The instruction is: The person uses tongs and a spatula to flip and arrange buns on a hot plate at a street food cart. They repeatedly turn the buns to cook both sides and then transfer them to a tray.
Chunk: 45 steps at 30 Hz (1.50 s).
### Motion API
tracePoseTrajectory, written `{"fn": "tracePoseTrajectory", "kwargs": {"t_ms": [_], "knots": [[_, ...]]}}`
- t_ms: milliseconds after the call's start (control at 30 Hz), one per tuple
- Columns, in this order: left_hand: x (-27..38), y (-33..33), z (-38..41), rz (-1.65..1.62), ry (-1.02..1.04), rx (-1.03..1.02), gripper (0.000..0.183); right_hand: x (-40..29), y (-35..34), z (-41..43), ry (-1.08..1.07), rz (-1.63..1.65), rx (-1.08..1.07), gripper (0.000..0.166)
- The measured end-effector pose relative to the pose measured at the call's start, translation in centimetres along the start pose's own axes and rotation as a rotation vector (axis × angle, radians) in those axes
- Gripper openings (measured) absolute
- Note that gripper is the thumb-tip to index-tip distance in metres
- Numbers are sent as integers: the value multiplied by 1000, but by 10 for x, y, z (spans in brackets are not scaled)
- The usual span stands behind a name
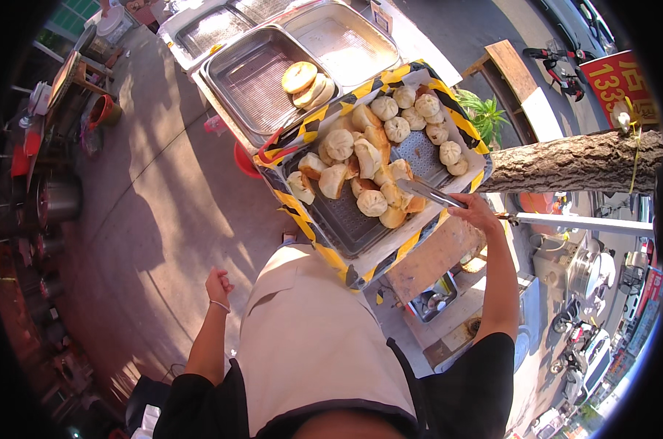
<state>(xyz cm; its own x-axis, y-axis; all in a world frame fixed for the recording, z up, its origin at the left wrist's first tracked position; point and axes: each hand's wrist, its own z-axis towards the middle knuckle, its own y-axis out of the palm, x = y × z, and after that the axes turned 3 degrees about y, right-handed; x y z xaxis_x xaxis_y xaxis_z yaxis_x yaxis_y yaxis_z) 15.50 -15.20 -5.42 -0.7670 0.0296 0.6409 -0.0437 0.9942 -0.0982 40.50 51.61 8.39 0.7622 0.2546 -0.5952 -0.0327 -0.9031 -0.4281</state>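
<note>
My right hand (477,211) is closed on metal tongs (433,193), whose jaws reach in among the buns at the near right side of a tray. This perforated metal tray (342,219) sits in a box with a yellow-and-black striped rim (402,249). Pan-browned buns (331,181) are heaped on its left and middle; small round pleated buns (397,129) lie towards its far right. Whether the tongs grip a bun, I cannot tell. My left hand (220,285) hangs beside the cream apron (320,329), holding nothing visible, its fingers curled loosely.
Beyond the box, a deep metal tray (243,82) holds several flat round breads (306,82), next to another metal tray (342,41). A tree trunk (573,162) and a wooden table (435,258) are at the right. A red bucket (246,160) stands below the trays.
</note>
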Motion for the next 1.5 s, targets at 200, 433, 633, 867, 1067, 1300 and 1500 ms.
{"fn": "tracePoseTrajectory", "kwargs": {"t_ms": [200,433,633,867,1067,1300,1500], "knots": [[11,6,20,47,-9,-53,39,-68,129,-42,51,174,131,34],[44,13,47,84,17,-187,40,-88,241,-44,-22,-185,479,47],[73,13,77,164,17,-218,41,-106,244,-63,108,-251,422,48],[87,20,93,191,21,-225,40,-114,149,-116,250,-707,682,38],[87,21,100,176,26,-234,37,-45,103,-62,-23,-1152,692,39],[73,0,84,100,46,-183,39,-29,89,-23,-185,-1307,623,26],[40,-14,51,53,18,-102,40,-16,59,-19,-98,-1125,476,26]]}}
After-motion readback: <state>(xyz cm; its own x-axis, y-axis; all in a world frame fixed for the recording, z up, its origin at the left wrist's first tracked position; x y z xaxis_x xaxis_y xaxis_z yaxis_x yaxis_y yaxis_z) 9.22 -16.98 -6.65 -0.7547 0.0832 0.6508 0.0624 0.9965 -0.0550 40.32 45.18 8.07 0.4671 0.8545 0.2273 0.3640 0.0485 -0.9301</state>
